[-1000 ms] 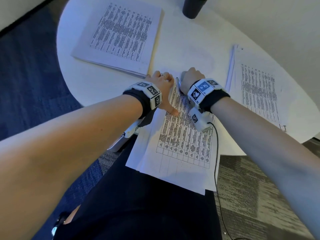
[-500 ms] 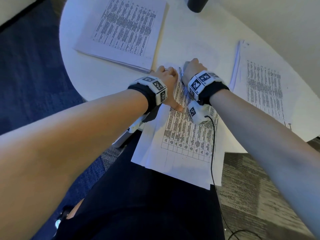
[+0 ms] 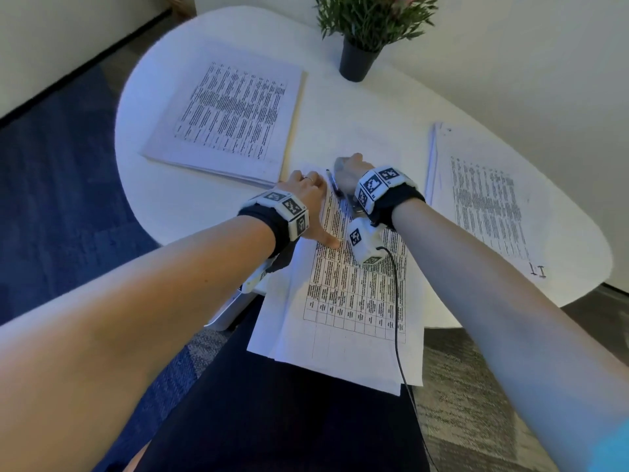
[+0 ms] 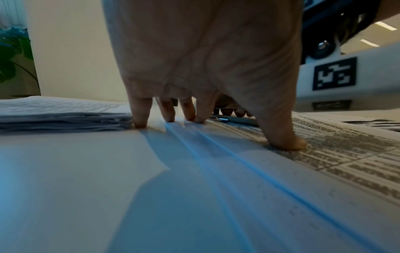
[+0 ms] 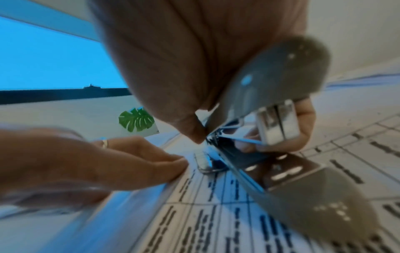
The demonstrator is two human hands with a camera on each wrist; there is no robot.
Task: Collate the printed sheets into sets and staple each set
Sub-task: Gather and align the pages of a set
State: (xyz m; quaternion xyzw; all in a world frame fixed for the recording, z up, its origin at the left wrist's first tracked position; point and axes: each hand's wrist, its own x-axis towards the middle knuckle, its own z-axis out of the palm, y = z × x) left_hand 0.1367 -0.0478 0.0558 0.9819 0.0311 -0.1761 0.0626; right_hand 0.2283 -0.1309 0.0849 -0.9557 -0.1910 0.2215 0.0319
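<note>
A set of printed table sheets (image 3: 354, 301) lies in the middle of the white table (image 3: 374, 107) and hangs over its near edge. My left hand (image 3: 306, 195) presses on the set's upper left part, fingertips (image 4: 140, 123) and thumb spread on the paper. My right hand (image 3: 350, 172) grips a grey metal stapler (image 5: 270, 119) at the set's top corner, with its dark nose (image 3: 333, 187) just right of my left hand's fingers. In the right wrist view the stapler's jaws stand over the sheet's corner, close to my left hand (image 5: 108, 162).
A thick stack of printed sheets (image 3: 231, 114) lies at the back left, and another stack (image 3: 486, 199) at the right. A potted plant (image 3: 360, 46) stands at the table's far edge. A black cable (image 3: 396, 318) runs from my right wrist across the set.
Both hands stay where they were on the set's top corner. The head view has pulled back and up, so the plant and more of the table show.
</note>
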